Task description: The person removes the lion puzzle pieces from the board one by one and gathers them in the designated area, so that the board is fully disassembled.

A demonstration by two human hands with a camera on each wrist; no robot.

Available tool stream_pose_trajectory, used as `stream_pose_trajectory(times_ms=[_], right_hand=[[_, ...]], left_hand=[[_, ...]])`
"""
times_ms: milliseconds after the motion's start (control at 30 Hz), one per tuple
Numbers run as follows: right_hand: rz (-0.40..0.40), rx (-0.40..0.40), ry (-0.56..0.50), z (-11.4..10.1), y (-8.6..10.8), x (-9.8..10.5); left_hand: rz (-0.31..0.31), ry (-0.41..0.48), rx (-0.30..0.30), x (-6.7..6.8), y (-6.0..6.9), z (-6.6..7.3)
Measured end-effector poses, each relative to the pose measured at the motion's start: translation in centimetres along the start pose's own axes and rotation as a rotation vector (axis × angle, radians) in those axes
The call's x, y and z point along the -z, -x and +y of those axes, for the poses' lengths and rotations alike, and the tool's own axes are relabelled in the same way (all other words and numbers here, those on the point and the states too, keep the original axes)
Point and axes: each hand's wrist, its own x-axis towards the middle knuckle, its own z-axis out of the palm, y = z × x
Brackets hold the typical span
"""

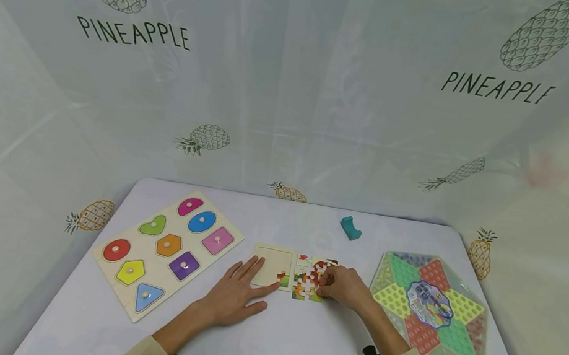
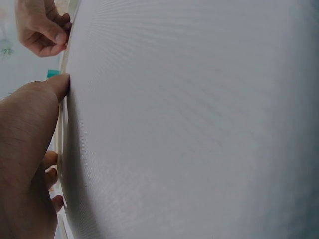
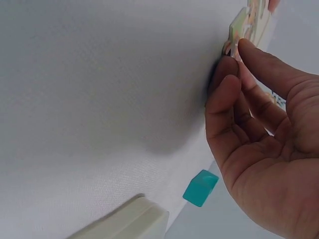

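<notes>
A small square wooden puzzle tray (image 1: 273,257) lies mid-table, with a jigsaw piece (image 1: 282,279) in its lower right corner. My left hand (image 1: 232,299) rests with fingers spread on the tray's left and lower edges; in the left wrist view its thumb (image 2: 61,85) touches the rim. Several colourful jigsaw pieces (image 1: 301,278) lie grouped just right of the tray. At the right side of that group, my right hand (image 1: 348,287) pinches a jigsaw piece (image 3: 229,48) between thumb and curled fingers. The fingers hide most of this piece.
A wooden shape board (image 1: 145,247) with coloured knobbed shapes lies at the left. To the right is a clear hexagonal box (image 1: 429,305) with red, green and yellow sections. A teal curved block (image 1: 350,228) sits near the table's back edge.
</notes>
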Motion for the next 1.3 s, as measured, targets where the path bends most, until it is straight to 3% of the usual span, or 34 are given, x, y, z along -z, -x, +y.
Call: stream_pose_trajectory(times_ms=[600, 767, 1300], right_hand=[[-0.012, -0.012, -0.034, 0.2, -0.1, -0.2], [-0.014, 0.027, -0.047, -0.1, -0.2, 0.0], [-0.055, 0.163, -0.103, -4.7, -2.5, -1.4]], left_hand=[[-0.003, 0.003, -0.002, -0.1, 0.0, 0.1], [0.002, 0.007, -0.004, 0.0, 0.0, 0.1], [-0.009, -0.018, 0.0, 0.0, -0.1, 0.0]])
